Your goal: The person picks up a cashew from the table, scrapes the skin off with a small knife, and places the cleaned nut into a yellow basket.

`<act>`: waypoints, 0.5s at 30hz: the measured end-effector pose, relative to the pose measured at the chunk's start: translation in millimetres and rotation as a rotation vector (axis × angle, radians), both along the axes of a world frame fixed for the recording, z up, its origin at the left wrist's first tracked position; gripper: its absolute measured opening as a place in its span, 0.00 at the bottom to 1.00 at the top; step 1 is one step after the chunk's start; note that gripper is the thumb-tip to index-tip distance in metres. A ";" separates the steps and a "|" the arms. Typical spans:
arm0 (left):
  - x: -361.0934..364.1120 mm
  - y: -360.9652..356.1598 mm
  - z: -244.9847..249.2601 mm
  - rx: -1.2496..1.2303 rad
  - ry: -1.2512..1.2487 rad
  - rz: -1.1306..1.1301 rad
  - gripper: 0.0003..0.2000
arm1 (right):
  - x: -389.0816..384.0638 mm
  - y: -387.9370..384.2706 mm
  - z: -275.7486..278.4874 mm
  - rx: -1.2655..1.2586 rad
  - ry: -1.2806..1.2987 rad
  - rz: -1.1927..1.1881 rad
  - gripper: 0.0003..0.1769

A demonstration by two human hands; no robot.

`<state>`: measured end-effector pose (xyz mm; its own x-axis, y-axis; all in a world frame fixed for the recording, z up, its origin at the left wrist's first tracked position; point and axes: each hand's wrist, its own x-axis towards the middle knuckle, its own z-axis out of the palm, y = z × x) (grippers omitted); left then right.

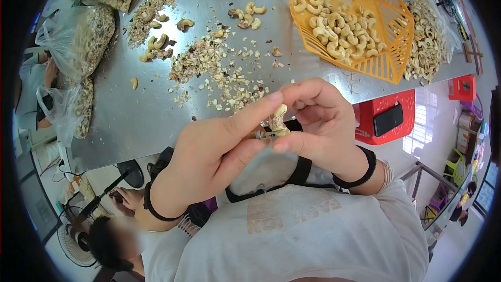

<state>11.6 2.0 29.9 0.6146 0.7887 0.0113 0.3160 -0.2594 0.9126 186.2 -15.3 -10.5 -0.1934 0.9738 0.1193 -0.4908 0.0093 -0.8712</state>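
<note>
Between the thumb and forefinger of my right hand (323, 125) is a cashew nut (278, 120), held upright, with brownish skin patches on its pale surface. My left hand (214, 146) is closed in a pinch around a small tool with a thin metal blade (267, 134); its handle is mostly hidden by the fingers. The blade meets the lower part of the nut, and the left forefinger reaches over its top. Both hands are in front of my chest, at the near edge of the metal table (156, 96). Pale peel scraps (203, 62) lie just beyond them.
A yellow plastic basket (383, 65) with cashews (342, 31) stands at the back right, beside a bag of cashews (425, 42). Filled bags (94, 36) line the left. Small cashew groups (156, 44) dot the table. A phone (388, 120) lies on a red stool (369, 130). Another person (117, 243) sits at lower left.
</note>
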 end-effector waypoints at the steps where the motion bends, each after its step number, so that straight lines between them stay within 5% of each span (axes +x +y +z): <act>1: -0.4 1.2 -0.4 0.103 0.042 -0.035 0.24 | -1.2 -1.1 -0.4 -0.010 0.019 -0.006 0.21; 7: 8.9 2.1 -19.2 0.484 0.018 0.069 0.22 | -5.9 0.8 -3.7 -0.035 0.053 -0.050 0.20; 15: 14.8 0.4 -29.6 0.593 0.014 0.138 0.20 | -8.5 1.3 -5.0 -0.137 0.009 -0.072 0.18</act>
